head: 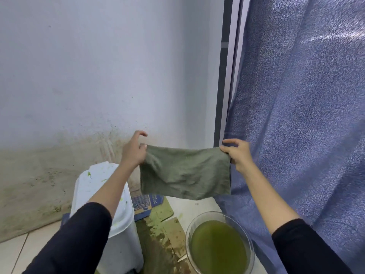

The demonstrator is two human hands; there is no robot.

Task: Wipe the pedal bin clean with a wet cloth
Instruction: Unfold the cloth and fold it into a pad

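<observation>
Bowl (199,220) cut off below; forearm partly hides pedal bin (94,180).

**Both arms raised, hands pinching**

Both arms reach forward and up from the bottom of the view, dark sleeves pushed back to the mid-forearm, the forearms bare. The left hand (134,150) is held at about the same height as the right hand (238,153), the two set well apart. The left grip is a pinch between thumb and lower fingers at the cloth (184,173) corner, with the index finger lifted and curled above. The right grip is a pinch too, thumb on top, fingers curled beneath, knuckles turned outward. Both wrists are roughly straight.
</observation>
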